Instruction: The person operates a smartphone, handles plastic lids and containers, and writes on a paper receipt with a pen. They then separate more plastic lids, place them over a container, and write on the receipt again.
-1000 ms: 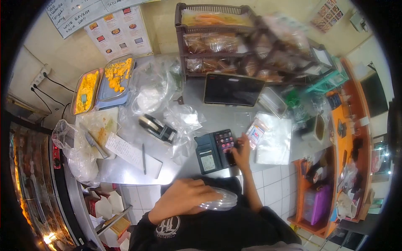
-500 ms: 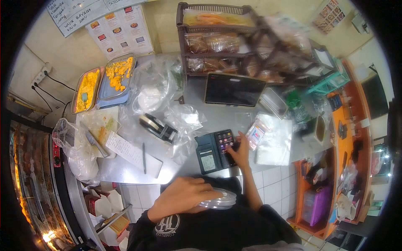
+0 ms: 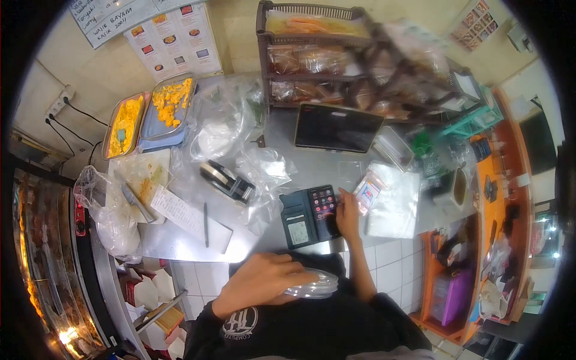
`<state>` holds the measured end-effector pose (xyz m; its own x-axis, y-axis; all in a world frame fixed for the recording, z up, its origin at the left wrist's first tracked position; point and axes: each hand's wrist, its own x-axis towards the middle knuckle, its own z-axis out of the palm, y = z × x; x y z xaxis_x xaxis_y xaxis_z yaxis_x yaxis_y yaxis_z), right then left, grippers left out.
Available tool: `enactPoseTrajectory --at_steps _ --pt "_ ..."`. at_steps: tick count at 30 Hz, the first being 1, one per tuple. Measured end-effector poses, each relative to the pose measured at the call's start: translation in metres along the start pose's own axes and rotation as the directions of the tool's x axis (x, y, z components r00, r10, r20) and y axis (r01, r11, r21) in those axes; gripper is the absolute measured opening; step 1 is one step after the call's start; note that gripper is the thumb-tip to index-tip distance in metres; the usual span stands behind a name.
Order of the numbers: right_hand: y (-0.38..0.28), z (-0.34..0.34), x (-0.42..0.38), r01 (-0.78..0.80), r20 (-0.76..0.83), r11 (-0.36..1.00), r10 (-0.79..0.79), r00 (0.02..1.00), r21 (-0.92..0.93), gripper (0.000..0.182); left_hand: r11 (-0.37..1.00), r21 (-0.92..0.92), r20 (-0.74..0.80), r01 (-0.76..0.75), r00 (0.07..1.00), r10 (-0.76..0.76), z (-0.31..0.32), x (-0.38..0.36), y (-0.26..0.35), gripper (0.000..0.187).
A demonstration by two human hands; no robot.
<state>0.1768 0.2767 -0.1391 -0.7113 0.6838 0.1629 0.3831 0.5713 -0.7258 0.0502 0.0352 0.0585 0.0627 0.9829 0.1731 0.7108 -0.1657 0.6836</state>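
Close to my body, my left hand (image 3: 267, 280) is wrapped round a stack of clear plastic lids (image 3: 315, 284). My right hand (image 3: 348, 215) rests at the right edge of a phone (image 3: 324, 211), with its index finger pointing up and the other fingers curled. The phone lies in an open dark green wallet case (image 3: 296, 222) near the table's front edge, and its lit screen shows rows of app icons. Just right of my fingers is a small printed packet (image 3: 368, 192), beside a pile of clear plastic sheets (image 3: 395, 204).
A dark tablet (image 3: 337, 128) stands behind the phone. To its left are a tape dispenser (image 3: 227, 182), plastic bags (image 3: 264, 165), a notepad (image 3: 192, 219) with a pen, a knife (image 3: 137, 202) and trays of yellow food (image 3: 126, 125). Brown crates (image 3: 318, 39) stand at the back.
My right thumb has moved off the phone's screen, and the hand has drawn to the phone's right edge. My left hand and the lids have not moved.
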Motion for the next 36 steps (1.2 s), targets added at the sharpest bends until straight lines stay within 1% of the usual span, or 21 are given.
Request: enactPoseTrajectory --at_steps 2,6,8,9,11,12,14,15,17,18,20,23,24,26,27,29,30,32,33,35,36 --pt "-0.005 0.001 0.001 0.126 -0.012 0.986 -0.128 0.992 -0.109 0.045 1.000 0.000 0.001 0.000 1.000 0.000 0.000 0.000 0.000 0.044" --pt "-0.010 0.007 0.003 0.106 -0.010 0.985 -0.108 0.994 -0.137 0.043 1.000 0.005 0.007 0.006 1.000 -0.006 0.001 -0.002 -0.001 0.045" --pt "-0.009 0.009 0.003 0.124 0.012 0.973 -0.124 0.992 -0.196 0.045 1.000 0.002 0.008 0.011 1.000 -0.011 0.001 -0.002 0.000 0.045" --pt "-0.013 0.009 0.004 0.125 0.013 0.973 -0.125 0.992 -0.195 0.045 1.000 0.000 0.008 0.016 1.000 -0.016 0.001 -0.003 0.000 0.045" --pt "-0.021 0.005 0.006 0.133 0.005 0.987 -0.134 0.991 -0.092 0.049 1.000 0.002 0.010 0.022 1.000 -0.022 0.000 -0.003 0.001 0.045" --pt "-0.016 0.007 0.006 0.134 0.004 0.987 -0.134 0.991 -0.093 0.049 1.000 0.004 0.013 0.026 1.000 -0.026 0.000 -0.004 0.001 0.046" --pt "0.000 0.011 0.006 0.024 -0.002 1.000 -0.024 1.000 0.018 0.054 1.000 -0.002 0.007 0.022 1.000 -0.022 0.000 -0.004 0.000 0.046" --pt "0.002 0.010 0.006 0.024 -0.001 1.000 -0.024 1.000 0.018 0.054 1.000 -0.008 0.003 0.020 1.000 -0.020 0.001 -0.005 0.000 0.046" --pt "0.006 0.008 0.006 0.026 0.006 0.996 -0.026 1.000 0.085 0.055 1.000 -0.002 0.003 0.020 1.000 -0.020 0.000 -0.005 0.001 0.045" --pt "0.004 0.007 0.005 0.025 0.005 0.996 -0.025 1.000 0.084 0.055 1.000 0.004 0.004 0.017 1.000 -0.017 0.000 -0.005 0.001 0.045" --pt "0.001 0.007 0.005 0.064 0.054 0.995 -0.060 0.997 -0.079 0.057 1.000 0.009 0.004 0.011 1.000 -0.011 0.000 -0.004 0.001 0.045" --pt "-0.024 0.000 0.006 0.109 0.082 0.987 -0.099 0.992 -0.118 0.054 1.000 0.017 0.009 0.012 1.000 -0.012 0.000 -0.004 0.002 0.045" --pt "-0.019 0.001 0.006 0.109 0.082 0.987 -0.099 0.992 -0.118 0.054 1.000 0.019 0.014 0.014 1.000 -0.015 0.000 -0.003 0.002 0.045" --pt "-0.003 0.007 0.005 -0.013 0.054 0.996 0.008 0.998 0.088 0.057 1.000 0.019 0.013 0.016 1.000 -0.017 0.000 -0.004 0.002 0.044" --pt "0.001 0.009 0.006 -0.013 0.056 0.996 0.008 0.998 0.089 0.057 1.000 0.020 0.012 0.016 1.000 -0.017 0.001 -0.004 0.002 0.044" --pt "0.011 0.010 0.008 -0.080 0.043 0.988 0.075 0.996 0.130 0.057 1.000 0.018 0.012 0.016 1.000 -0.016 0.001 -0.004 0.002 0.044" --pt "0.009 0.009 0.008 -0.081 0.043 0.988 0.076 0.996 0.129 0.057 1.000 0.018 0.011 0.016 1.000 -0.016 0.001 -0.004 0.002 0.045" --pt "0.004 0.008 0.008 -0.028 0.029 0.998 0.026 0.999 0.051 0.053 1.000 0.013 0.006 0.012 1.000 -0.012 0.002 -0.003 0.002 0.045" --pt "0.000 0.006 0.007 -0.027 0.029 0.998 0.026 0.999 0.050 0.053 1.000 0.009 -0.001 0.009 1.000 -0.009 0.002 -0.003 0.002 0.046" --pt "-0.006 0.004 0.006 0.067 0.027 0.997 -0.066 0.997 -0.032 0.048 1.000 0.010 -0.004 0.006 1.000 -0.006 0.002 -0.003 0.002 0.046" --pt "-0.002 0.005 0.006 0.067 0.028 0.997 -0.066 0.997 -0.032 0.048 1.000 0.010 -0.007 0.003 1.000 -0.003 0.002 -0.003 0.002 0.047"
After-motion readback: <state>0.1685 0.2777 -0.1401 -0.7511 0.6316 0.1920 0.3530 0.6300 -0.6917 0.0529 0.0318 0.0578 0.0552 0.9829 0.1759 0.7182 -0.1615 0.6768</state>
